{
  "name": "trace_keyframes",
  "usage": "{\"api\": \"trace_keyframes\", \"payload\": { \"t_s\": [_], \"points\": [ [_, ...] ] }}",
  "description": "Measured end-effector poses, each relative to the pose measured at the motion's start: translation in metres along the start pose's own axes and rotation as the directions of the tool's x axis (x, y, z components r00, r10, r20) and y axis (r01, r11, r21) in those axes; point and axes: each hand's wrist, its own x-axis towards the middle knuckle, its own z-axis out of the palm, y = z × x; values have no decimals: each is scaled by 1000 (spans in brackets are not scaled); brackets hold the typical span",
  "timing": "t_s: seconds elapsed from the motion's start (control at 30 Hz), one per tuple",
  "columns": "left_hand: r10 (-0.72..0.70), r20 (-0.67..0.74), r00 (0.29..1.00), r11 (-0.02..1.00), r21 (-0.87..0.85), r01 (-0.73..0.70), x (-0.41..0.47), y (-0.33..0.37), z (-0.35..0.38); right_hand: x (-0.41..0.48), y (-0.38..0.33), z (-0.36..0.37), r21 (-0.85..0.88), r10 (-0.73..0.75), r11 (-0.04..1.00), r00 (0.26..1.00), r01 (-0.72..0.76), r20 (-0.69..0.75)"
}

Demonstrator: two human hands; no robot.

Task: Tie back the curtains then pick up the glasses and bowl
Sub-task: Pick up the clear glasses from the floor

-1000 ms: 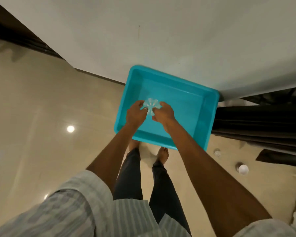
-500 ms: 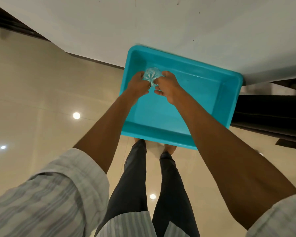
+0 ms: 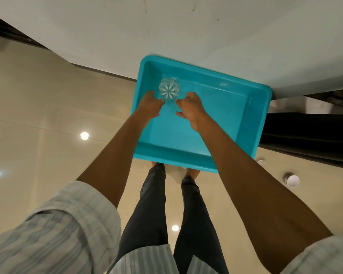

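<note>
A clear cut-pattern glass (image 3: 169, 88) stands upright in the far left corner of a turquoise plastic tub (image 3: 236, 91). My left hand (image 3: 150, 105) hovers just on the near side of the glass with its fingers loosely curled and holds nothing. My right hand (image 3: 190, 109) is to the right of the glass, also loosely curled, with a small gap to it. On the floor at the right stand a white-topped cup (image 3: 292, 180) and a small clear glass (image 3: 260, 160). A dark curtain (image 3: 305, 135) hangs at the right edge.
The tub sits against a white wall (image 3: 186, 26), above my legs and feet (image 3: 152, 204); what supports it is hidden. A glossy beige tiled floor (image 3: 38, 115) spreads to the left, with ceiling lights reflected in it.
Both hands carried the glass toward the tub's far left corner, set it down and let go. They now sit slightly back from it.
</note>
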Motion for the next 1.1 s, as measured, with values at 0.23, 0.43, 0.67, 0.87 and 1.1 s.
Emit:
{"api": "trace_keyframes", "payload": {
  "t_s": [0.23, 0.43, 0.67, 0.87, 1.1],
  "points": [
    [-10, -49, 999, 1000, 20, 11, -42, -32, 10, -35, 34, -25, 18, 80, 997, 997, -79, -19],
    [51, 7, 999, 997, 63, -51, -91, -34, 45, -79, 43, -45, 83, 60, 995, 998, -58, -18],
    [136, -13, 991, 982, 131, -133, -155, -39, 101, -140, 53, -103, 159, -2, 987, 999, 8, -33],
    [162, -38, 986, 975, 158, -154, -219, -62, 157, -192, 85, -157, 250, 2, 968, 998, 12, -58],
    [223, -61, 973, 966, 147, -212, -271, -94, 200, -254, 125, -192, 410, 37, 911, 985, 35, -167]
  ]
}}
